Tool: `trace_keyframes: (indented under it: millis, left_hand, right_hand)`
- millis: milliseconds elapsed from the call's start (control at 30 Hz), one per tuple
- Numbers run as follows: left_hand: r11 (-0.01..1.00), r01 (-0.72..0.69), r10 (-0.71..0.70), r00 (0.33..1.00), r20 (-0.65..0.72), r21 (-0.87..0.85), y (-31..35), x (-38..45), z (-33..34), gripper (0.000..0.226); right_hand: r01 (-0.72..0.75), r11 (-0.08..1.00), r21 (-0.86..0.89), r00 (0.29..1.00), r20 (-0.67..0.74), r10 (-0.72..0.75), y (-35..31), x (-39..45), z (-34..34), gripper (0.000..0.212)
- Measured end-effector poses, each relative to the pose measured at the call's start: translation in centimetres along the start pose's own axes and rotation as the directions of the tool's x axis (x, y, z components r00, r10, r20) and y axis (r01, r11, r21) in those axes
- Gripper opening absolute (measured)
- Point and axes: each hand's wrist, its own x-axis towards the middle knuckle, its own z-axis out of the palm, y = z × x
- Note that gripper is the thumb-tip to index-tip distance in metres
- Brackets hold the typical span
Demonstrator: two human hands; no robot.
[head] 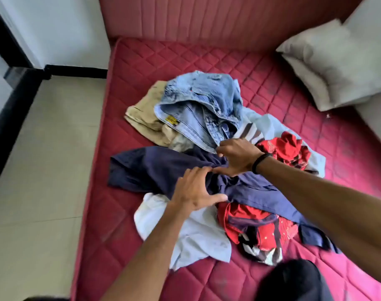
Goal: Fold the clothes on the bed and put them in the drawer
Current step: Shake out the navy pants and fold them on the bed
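Note:
A heap of clothes lies on the red quilted mattress (141,61). A navy shirt (146,168) is spread across the middle. My left hand (194,190) rests on its bunched centre with fingers curled into the cloth. My right hand (237,156) is just beyond it, fingers gripping the navy fabric near the hem of the light blue jeans (198,101). Khaki trousers (146,120) lie under the jeans. A pale blue shirt (198,237) and a red patterned garment (257,227) lie nearer to me, and another red garment (287,148) lies at the right.
A white pillow (333,61) leans at the back right against the padded red headboard (207,16). Beige floor tiles (44,170) run along the left side of the bed. A dark shape (294,281) fills the bottom edge.

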Motion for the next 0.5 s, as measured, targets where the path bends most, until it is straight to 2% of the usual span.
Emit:
trace_keyframes:
  millis: [67, 167, 233, 300, 333, 367, 433, 467, 500]
  left_hand:
    - [0.999, 0.019, -0.015, 0.996, -0.085, 0.046, 1.9, 1.6, 5.8, 0.117]
    - [0.989, 0.025, 0.019, 0.956, -0.293, 0.147, 2.6, 3.0, 11.6, 0.119]
    - [0.973, 0.045, 0.052, 0.913, -0.404, 0.226, 2.5, 3.8, 12.9, 0.114]
    - [0.964, 0.091, 0.04, 0.88, -0.473, 0.251, 2.0, 3.4, 12.8, 0.112]
    - [0.962, 0.119, 0.019, 0.868, -0.496, 0.245, 2.3, 2.3, 13.0, 0.111]
    - [0.961, 0.144, 0.001, 0.853, -0.523, 0.238, 2.7, 1.1, 13.4, 0.11]
    - [0.963, 0.179, -0.027, 0.809, -0.587, 0.202, 4.2, -2.5, 14.4, 0.107]
    - [0.968, 0.184, -0.047, 0.802, -0.595, 0.173, 4.9, -4.5, 15.3, 0.109]
    - [0.971, 0.189, -0.073, 0.818, -0.571, 0.147, 5.4, -6.1, 16.4, 0.115]
  right_hand:
    - [-0.05, 0.996, 0.071, 0.995, -0.085, 0.056, 2.1, -2.3, 4.1, 0.048]
    - [-0.147, 0.951, 0.271, 0.943, -0.253, 0.218, 3.6, -5.9, 8.6, 0.044]
    - [-0.176, 0.93, 0.322, 0.87, -0.39, 0.3, 3.5, -8.8, 9.9, 0.056]
    - [-0.283, 0.9, 0.332, 0.807, -0.425, 0.41, 2.2, -11.6, 10.7, 0.075]
    - [-0.398, 0.851, 0.344, 0.757, -0.401, 0.516, 1.3, -13.9, 11.0, 0.087]
    - [-0.537, 0.747, 0.392, 0.687, -0.312, 0.656, 0.7, -16.2, 11.5, 0.099]
    - [-0.723, 0.435, 0.536, 0.525, 0.018, 0.851, 0.2, -20.7, 12.5, 0.123]
    - [-0.739, 0.299, 0.603, 0.493, 0.182, 0.851, -0.1, -22.6, 13.4, 0.135]
    - [-0.725, 0.242, 0.646, 0.513, 0.271, 0.815, -0.6, -24.0, 14.2, 0.146]
